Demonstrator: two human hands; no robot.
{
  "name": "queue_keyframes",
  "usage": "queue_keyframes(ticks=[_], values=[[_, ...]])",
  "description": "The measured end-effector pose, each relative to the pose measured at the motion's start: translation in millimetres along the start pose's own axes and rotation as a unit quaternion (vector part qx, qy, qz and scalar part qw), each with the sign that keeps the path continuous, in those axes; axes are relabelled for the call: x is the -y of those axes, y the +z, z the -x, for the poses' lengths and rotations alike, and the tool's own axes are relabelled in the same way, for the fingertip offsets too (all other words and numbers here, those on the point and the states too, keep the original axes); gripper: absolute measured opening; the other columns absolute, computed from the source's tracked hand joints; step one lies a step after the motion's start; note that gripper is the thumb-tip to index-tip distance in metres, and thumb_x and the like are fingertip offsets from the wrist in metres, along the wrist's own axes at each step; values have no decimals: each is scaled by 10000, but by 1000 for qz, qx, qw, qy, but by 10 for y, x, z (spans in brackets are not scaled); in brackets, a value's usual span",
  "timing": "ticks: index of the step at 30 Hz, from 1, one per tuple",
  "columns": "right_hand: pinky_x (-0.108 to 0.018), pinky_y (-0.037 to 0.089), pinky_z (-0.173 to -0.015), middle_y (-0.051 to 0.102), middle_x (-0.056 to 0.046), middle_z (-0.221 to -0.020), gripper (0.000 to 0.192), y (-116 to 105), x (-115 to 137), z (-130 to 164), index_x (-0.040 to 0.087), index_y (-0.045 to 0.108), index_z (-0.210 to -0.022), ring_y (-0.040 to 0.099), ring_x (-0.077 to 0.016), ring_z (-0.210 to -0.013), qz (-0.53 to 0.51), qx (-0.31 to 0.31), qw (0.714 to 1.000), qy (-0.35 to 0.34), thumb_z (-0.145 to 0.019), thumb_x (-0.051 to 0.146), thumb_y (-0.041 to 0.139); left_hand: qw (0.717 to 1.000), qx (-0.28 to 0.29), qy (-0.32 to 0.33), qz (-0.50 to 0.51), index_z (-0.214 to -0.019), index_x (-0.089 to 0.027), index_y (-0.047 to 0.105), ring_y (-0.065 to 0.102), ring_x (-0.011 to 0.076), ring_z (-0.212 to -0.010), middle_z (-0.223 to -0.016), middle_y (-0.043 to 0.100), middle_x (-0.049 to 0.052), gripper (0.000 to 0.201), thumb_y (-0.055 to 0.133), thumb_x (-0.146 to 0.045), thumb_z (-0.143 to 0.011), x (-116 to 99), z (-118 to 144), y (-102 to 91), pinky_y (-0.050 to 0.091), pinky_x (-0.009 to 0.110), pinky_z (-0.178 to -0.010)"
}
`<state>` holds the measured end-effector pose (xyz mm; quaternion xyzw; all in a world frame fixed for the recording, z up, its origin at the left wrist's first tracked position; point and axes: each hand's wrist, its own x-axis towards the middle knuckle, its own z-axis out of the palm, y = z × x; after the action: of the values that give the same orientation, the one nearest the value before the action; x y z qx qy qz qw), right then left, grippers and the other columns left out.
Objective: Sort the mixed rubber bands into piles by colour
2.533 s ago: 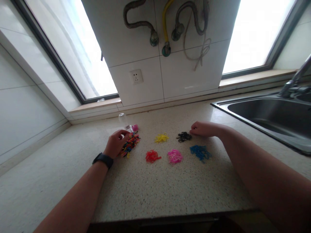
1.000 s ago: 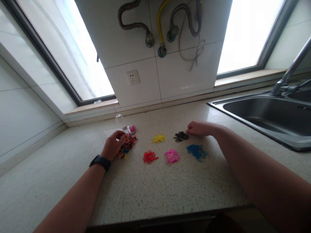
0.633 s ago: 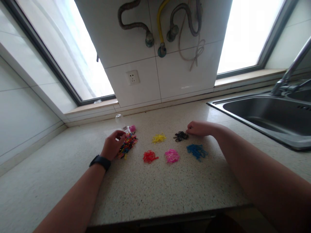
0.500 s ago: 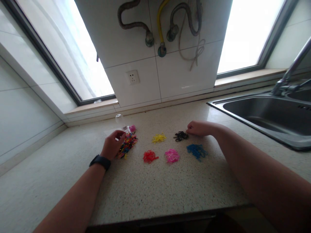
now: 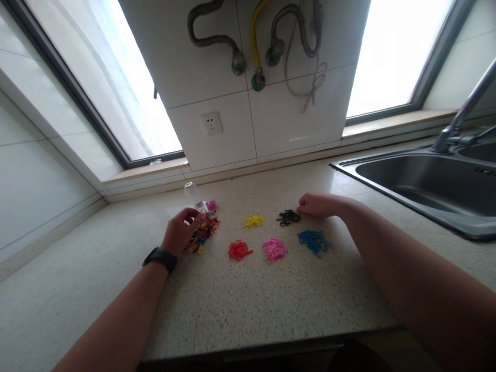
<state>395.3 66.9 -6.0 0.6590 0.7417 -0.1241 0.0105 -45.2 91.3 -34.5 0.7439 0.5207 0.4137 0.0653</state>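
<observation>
The left hand (image 5: pixel 180 232) rests at the near left edge of the mixed pile of coloured rubber bands (image 5: pixel 204 231), its fingers (image 5: pixel 192 214) curled in and pinched close together over the pile; whether they grip a band is too small to tell. A black watch (image 5: pixel 159 257) sits on that wrist. The right hand (image 5: pixel 315 204) lies on the desk (image 5: pixel 240 305) with its fingers drawn together, their tips touching the right edge of the black pile (image 5: pixel 288 217); a held band cannot be made out. Between the two hands lie sorted piles: a yellow pile (image 5: pixel 253 221) beside the black one, and nearer the person a red pile (image 5: pixel 238 250), a pink pile (image 5: pixel 274 249) and a blue pile (image 5: pixel 313 241). Just behind the mixed pile lies a small clear bottle (image 5: pixel 192 193) with a pink cap (image 5: pixel 211 205) next to it. A steel sink (image 5: pixel 426 186) is set into the desk at the far right.
</observation>
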Motion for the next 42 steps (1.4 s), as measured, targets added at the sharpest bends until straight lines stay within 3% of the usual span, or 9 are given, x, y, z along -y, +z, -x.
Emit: queue_keyframes(ticks=[7, 11, 16, 19, 23, 28, 32, 36, 42], values=[[-303, 338, -566, 674, -92, -702, 361, 24, -50, -36, 124, 747, -834, 554, -179, -611, 0, -11, 1000, -12, -851, 402, 518, 1000, 6, 24, -2, -893, -188, 665, 592, 148, -669, -771, 657, 19, 268, 607, -447, -852, -94, 16, -1, 458, 245, -604], [-301, 342, -579, 679, -89, -720, 350, 16, -57, -28, 128, 744, -842, 561, -180, -631, -14, -10, 1000, -7, -847, 399, 522, 998, 0, 57, 16, -866, -183, 662, 567, 134, -662, -761, 629, 16, 225, 627, -404, -847, -289, 26, 26, 456, 237, -599], [-294, 316, -563, 643, -66, -671, 340, 41, -73, -46, 136, 713, -799, 526, -163, -596, -24, -21, 999, -25, -851, 398, 503, 993, 0, 32, 109, -885, -174, 656, 538, 118, -638, -742, 609, 8, 231, 649, -401, -845, -581, 48, 69, 441, 218, -554], [-286, 302, -566, 611, -45, -648, 329, 52, -82, -69, 151, 672, -756, 498, -150, -593, -43, -72, 996, -36, -861, 400, 485, 978, 10, -7, 208, -909, -170, 635, 548, 114, -637, -778, 622, 16, 250, 659, -410, -840, -762, 87, 112, 453, 218, -552], [-290, 271, -575, 560, -19, -622, 335, 2, -25, -40, 181, 614, -708, 429, -139, -578, -30, -188, 980, -54, -884, 423, 463, 938, 55, -53, 338, -908, -173, 614, 481, 80, -552, -797, 615, 16, 260, 672, -415, -834, -1001, 174, 207, 417, 200, -475], [-281, 264, -580, 506, 9, -618, 336, -67, 295, 100, 191, 580, -736, 392, -125, -581, -89, -266, 953, -115, -914, 445, 452, 895, 95, -56, 433, -866, -174, 621, 497, 80, -596, -846, 614, 29, 205, 697, -359, -824, -1245, 300, 314, 426, 191, -476], [-255, 302, -576, 505, 19, -642, 304, 12, 703, 216, 178, 613, -831, 408, -117, -597, -218, -231, 926, -203, -918, 434, 474, 882, 126, -71, 449, -863, -175, 628, 481, 73, -570, -830, 606, 22, 210, 695, -372, -832, -1345, 385, 353, 424, 194, -480], [-234, 368, -578, 596, 2, -754, 260, 152, 1036, 295, 180, 634, -1076, 481, -105, -612, -332, -172, 881, -292, -918, 358, 530, 883, 150, -71, 440, -876, -180, 646, 479, 74, -574, -794, 588, 6, 205, 694, -375, -839, -1353, 442, 384, 417, 196, -500], [-238, 431, -631, 664, -35, -877, 279, 232, 1195, 345, 179, 636, -1148, 566, -121, -724, -367, -136, 850, -352, -900, 303, 603, 883, 171, -63, 433, -887, -178, 636, 469, 74, -574, -751, 548, -9, 207, 687, -376, -853, -1350, 470, 395, 397, 199, -523]])
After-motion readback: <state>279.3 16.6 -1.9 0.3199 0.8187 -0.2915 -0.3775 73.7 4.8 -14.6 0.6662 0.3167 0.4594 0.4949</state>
